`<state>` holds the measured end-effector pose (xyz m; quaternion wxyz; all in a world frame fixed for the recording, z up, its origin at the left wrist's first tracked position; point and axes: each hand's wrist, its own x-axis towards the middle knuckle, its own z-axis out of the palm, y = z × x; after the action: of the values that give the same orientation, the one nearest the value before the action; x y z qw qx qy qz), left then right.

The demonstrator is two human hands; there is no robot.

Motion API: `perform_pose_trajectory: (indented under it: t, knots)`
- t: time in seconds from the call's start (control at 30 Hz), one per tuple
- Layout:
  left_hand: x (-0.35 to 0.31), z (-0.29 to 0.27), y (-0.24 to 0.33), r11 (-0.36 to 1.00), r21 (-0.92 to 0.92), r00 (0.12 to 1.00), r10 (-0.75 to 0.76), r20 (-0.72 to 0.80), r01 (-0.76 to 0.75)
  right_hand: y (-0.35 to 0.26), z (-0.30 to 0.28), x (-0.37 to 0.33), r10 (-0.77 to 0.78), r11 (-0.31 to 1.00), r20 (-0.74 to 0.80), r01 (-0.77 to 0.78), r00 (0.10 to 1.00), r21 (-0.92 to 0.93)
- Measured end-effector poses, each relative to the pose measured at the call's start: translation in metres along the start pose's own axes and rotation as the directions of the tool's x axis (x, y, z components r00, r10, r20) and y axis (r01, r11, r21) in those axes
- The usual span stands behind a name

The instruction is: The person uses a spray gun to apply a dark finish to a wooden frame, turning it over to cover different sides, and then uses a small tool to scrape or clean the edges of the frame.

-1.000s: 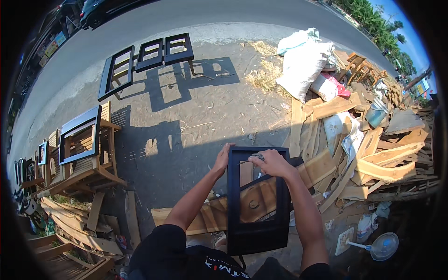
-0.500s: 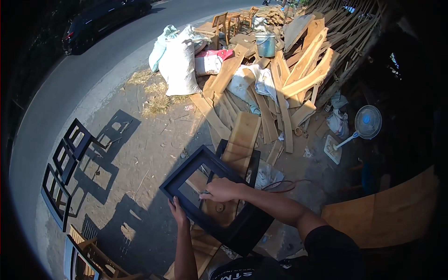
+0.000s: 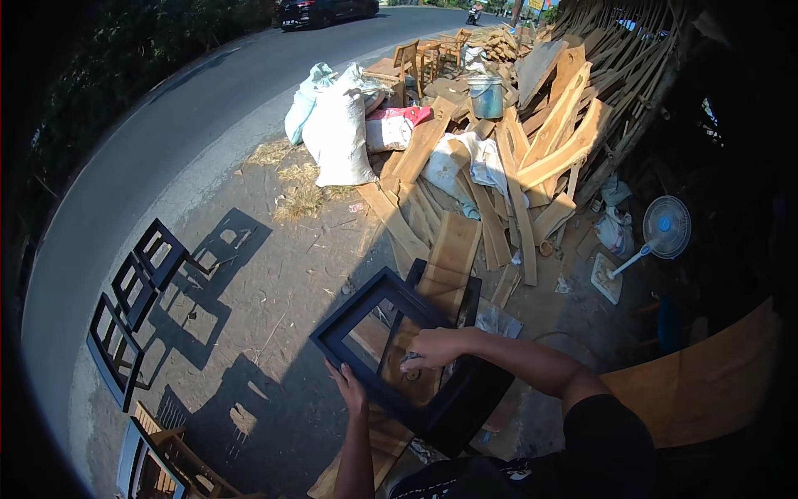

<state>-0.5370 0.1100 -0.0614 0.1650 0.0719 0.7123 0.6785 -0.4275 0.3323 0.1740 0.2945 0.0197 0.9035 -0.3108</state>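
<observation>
A black chair frame [image 3: 347, 306] with a rectangular opening lies tilted in front of me, over a long brown wooden plank [image 3: 449, 249]. My left hand [image 3: 349, 387] holds its lower left outer edge, fingers along the side. Inside the opening, my right hand [image 3: 434, 346] is closed, its fingertips pinched around something small and greyish that I cannot make out. Through the opening, plank wood with a dark round knot shows below the right hand.
Several black chairs [image 3: 158, 254] stand at the left beside the road [image 3: 166, 125]. Ahead are white sacks [image 3: 339, 133], a bucket [image 3: 485, 98] and a heap of wooden boards [image 3: 549, 125]. A standing fan [image 3: 667, 227] is at right, near a large curved wooden sheet [image 3: 698, 374].
The whole view has shifted, so the scene sits lower and further right. My right hand has moved slightly rightward in the opening. The dark car has travelled further along the road.
</observation>
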Motion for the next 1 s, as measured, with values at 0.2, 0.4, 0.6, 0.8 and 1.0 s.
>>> perform_pose_trajectory:
  t: [0.2, 0.4, 0.6, 0.8, 1.0]
  knots:
    - [-0.039, 0.002, 0.010, 0.971, 0.220, 0.995, 0.089, 0.041, -0.096, 0.025, 0.042, -0.036, 0.091, 0.994, -0.048, -0.093, 0.995, -0.049]
    - [-0.046, 0.007, 0.014, 0.991, 0.116, 0.997, 0.060, 0.047, -0.066, -0.023, -0.009, 0.059, 0.018, 0.998, -0.476, 0.011, 0.879, 0.058]
    - [-0.041, -0.009, 0.036, 0.989, -0.053, 0.988, -0.133, 0.077, 0.137, -0.014, -0.081, 0.083, 0.145, 0.919, -0.642, -0.342, 0.753, -0.194]
    - [0.023, -0.016, 0.021, 0.939, -0.282, 0.978, -0.171, 0.118, 0.198, -0.058, -0.068, 0.108, 0.001, 0.985, -0.255, 0.043, 0.967, 0.166]
    - [0.113, -0.029, 0.018, 0.893, -0.357, 0.952, -0.199, 0.234, 0.275, -0.082, -0.101, 0.209, 0.135, 0.981, -0.144, -0.152, 0.980, -0.116]
